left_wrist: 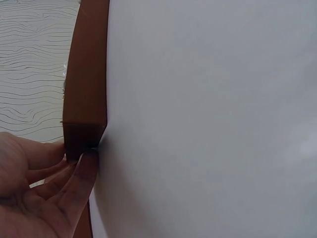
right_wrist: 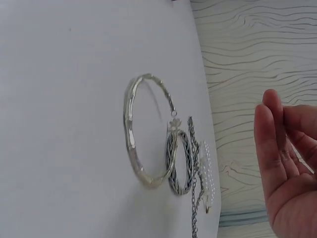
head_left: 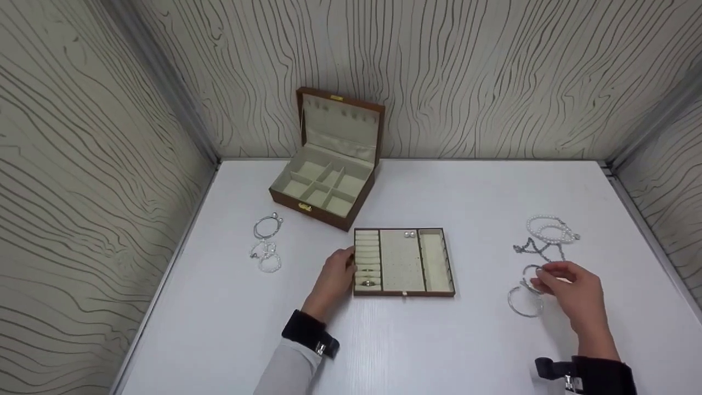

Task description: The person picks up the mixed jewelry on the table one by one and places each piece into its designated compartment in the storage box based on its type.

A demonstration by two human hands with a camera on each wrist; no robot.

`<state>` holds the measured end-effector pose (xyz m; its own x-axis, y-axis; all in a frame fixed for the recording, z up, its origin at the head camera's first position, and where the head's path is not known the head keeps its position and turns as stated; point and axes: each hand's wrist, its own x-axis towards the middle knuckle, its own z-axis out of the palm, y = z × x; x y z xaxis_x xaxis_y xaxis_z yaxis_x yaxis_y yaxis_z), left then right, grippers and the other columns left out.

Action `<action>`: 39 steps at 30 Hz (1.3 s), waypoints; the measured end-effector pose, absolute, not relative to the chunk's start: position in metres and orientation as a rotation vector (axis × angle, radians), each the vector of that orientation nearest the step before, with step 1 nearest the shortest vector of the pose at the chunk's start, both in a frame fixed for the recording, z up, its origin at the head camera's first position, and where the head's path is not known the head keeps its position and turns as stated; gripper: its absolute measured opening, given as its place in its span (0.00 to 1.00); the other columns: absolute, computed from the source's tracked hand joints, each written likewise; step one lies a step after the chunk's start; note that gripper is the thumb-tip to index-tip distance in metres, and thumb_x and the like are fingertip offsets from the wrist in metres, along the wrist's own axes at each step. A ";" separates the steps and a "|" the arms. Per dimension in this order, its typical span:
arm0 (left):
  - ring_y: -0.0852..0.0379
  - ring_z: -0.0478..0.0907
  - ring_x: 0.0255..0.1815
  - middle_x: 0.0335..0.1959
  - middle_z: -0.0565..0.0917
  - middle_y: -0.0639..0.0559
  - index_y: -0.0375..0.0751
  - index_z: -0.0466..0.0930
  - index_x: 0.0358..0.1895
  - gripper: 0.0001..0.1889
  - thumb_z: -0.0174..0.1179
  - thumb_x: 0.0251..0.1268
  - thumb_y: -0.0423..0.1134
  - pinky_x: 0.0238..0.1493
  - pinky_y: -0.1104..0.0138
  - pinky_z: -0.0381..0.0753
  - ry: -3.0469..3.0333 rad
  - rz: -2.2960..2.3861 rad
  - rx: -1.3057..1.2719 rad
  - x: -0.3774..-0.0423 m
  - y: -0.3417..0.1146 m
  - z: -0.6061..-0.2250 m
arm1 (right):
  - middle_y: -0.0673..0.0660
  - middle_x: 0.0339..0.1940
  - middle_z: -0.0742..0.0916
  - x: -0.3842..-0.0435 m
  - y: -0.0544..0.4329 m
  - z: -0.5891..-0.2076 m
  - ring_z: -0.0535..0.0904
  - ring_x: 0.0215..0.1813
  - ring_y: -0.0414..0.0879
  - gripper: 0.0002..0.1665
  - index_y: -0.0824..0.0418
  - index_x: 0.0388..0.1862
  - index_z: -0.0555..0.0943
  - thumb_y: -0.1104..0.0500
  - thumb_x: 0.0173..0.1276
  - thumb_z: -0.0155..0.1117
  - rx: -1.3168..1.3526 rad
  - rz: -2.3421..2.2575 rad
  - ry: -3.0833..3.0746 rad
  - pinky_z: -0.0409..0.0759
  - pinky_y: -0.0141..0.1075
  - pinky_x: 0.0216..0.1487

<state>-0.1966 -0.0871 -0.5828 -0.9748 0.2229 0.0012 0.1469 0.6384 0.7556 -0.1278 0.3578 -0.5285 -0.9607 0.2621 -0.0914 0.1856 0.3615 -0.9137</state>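
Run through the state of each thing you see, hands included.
Jewelry box: open
Tray: resting on the table
Rings: seated in the tray
Pearl earrings: side by side on the tray's panel
Bangles: loose on the table
Chain: loose
Pearl string: looped
Bracelets: loose
Left hand: gripping the tray's edge
Right hand: near the bangles, holding nothing visible

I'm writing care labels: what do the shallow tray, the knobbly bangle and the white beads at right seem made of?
Shallow tray: smooth, dull brown sides, perhaps imitation leather; its cream lining looks like matte fabric.
Knobbly bangle: probably silvery metal, judging by its bright glints; plating can't be told.
White beads: round and pale, so pearly, though plastic or glass might look similar.
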 end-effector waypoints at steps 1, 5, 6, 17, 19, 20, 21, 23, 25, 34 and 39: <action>0.48 0.77 0.52 0.49 0.80 0.40 0.27 0.71 0.65 0.21 0.56 0.70 0.28 0.54 0.56 0.76 2.756 1.264 0.311 -0.197 -0.087 -0.583 | 0.52 0.36 0.85 -0.129 0.354 -0.528 0.87 0.36 0.40 0.22 0.76 0.54 0.74 0.61 0.70 0.64 -0.400 1.702 -2.530 0.82 0.29 0.41; 0.49 0.77 0.52 0.48 0.80 0.41 0.28 0.71 0.65 0.21 0.56 0.70 0.28 0.54 0.57 0.76 2.755 1.259 0.307 -0.196 -0.087 -0.584 | 0.56 0.40 0.85 -0.137 0.336 -0.528 0.87 0.39 0.41 0.23 0.79 0.56 0.73 0.62 0.71 0.62 -0.340 1.845 -2.486 0.82 0.32 0.44; 0.49 0.77 0.51 0.48 0.80 0.41 0.28 0.71 0.65 0.21 0.56 0.70 0.28 0.53 0.57 0.76 2.758 1.257 0.314 -0.197 -0.088 -0.584 | 0.59 0.42 0.85 -0.139 0.331 -0.529 0.87 0.40 0.42 0.23 0.79 0.57 0.72 0.62 0.72 0.61 -0.321 1.883 -2.480 0.82 0.33 0.45; 0.45 0.75 0.57 0.52 0.79 0.39 0.27 0.68 0.67 0.23 0.55 0.71 0.29 0.57 0.55 0.75 2.741 1.243 0.304 -0.194 -0.088 -0.580 | 0.72 0.45 0.82 -0.167 0.257 -0.527 0.86 0.42 0.46 0.14 0.79 0.50 0.75 0.67 0.73 0.58 -0.041 2.020 -2.539 0.82 0.37 0.47; 0.45 0.75 0.57 0.53 0.79 0.39 0.27 0.68 0.67 0.23 0.56 0.71 0.29 0.57 0.55 0.74 2.743 1.222 0.287 -0.195 -0.087 -0.580 | 0.69 0.43 0.83 -0.171 0.242 -0.526 0.86 0.42 0.48 0.12 0.78 0.48 0.76 0.68 0.72 0.59 0.009 2.037 -2.562 0.83 0.37 0.46; 0.46 0.75 0.57 0.53 0.79 0.39 0.27 0.69 0.67 0.23 0.56 0.71 0.29 0.58 0.55 0.74 2.745 1.213 0.278 -0.196 -0.087 -0.580 | 0.69 0.43 0.83 -0.173 0.235 -0.525 0.86 0.42 0.49 0.11 0.78 0.47 0.76 0.68 0.72 0.59 0.036 2.045 -2.574 0.83 0.37 0.46; 0.46 0.75 0.57 0.52 0.79 0.39 0.27 0.69 0.67 0.23 0.56 0.71 0.29 0.57 0.55 0.74 2.745 1.209 0.268 -0.196 -0.087 -0.580 | 0.68 0.42 0.83 -0.176 0.228 -0.525 0.86 0.42 0.50 0.11 0.77 0.46 0.77 0.68 0.72 0.59 0.061 2.044 -2.594 0.83 0.37 0.46; 0.47 0.76 0.56 0.52 0.79 0.40 0.27 0.69 0.66 0.23 0.56 0.70 0.29 0.57 0.55 0.75 2.748 1.206 0.257 -0.197 -0.086 -0.580 | 0.66 0.41 0.84 -0.180 0.214 -0.525 0.86 0.42 0.51 0.10 0.76 0.45 0.78 0.67 0.71 0.60 0.109 2.036 -2.637 0.83 0.37 0.45; 0.48 0.76 0.55 0.51 0.79 0.40 0.28 0.69 0.66 0.23 0.56 0.70 0.28 0.56 0.56 0.75 2.743 1.209 0.247 -0.197 -0.086 -0.579 | 0.65 0.39 0.85 -0.184 0.201 -0.525 0.86 0.41 0.52 0.09 0.74 0.44 0.78 0.67 0.71 0.60 0.155 2.011 -2.681 0.84 0.37 0.44; 0.47 0.76 0.53 0.50 0.80 0.40 0.28 0.70 0.66 0.23 0.57 0.68 0.27 0.55 0.55 0.76 2.750 1.211 0.258 -0.198 -0.086 -0.580 | 0.66 0.37 0.85 -0.199 0.155 -0.531 0.86 0.36 0.50 0.05 0.70 0.40 0.79 0.67 0.71 0.61 0.243 1.916 -2.780 0.85 0.40 0.40; 0.48 0.76 0.52 0.49 0.79 0.41 0.28 0.69 0.66 0.23 0.56 0.69 0.27 0.54 0.56 0.76 2.751 1.228 0.275 -0.197 -0.086 -0.580 | 0.65 0.34 0.85 -0.207 0.136 -0.537 0.85 0.32 0.48 0.03 0.68 0.38 0.80 0.67 0.70 0.63 0.342 1.796 -2.823 0.85 0.38 0.36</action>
<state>-0.1968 -0.0861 -0.5796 -0.9768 0.2117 -0.0320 0.1175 0.6551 0.7464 -0.2066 0.1364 -0.5372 -0.9550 -0.2864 -0.0776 -0.0511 0.4162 -0.9078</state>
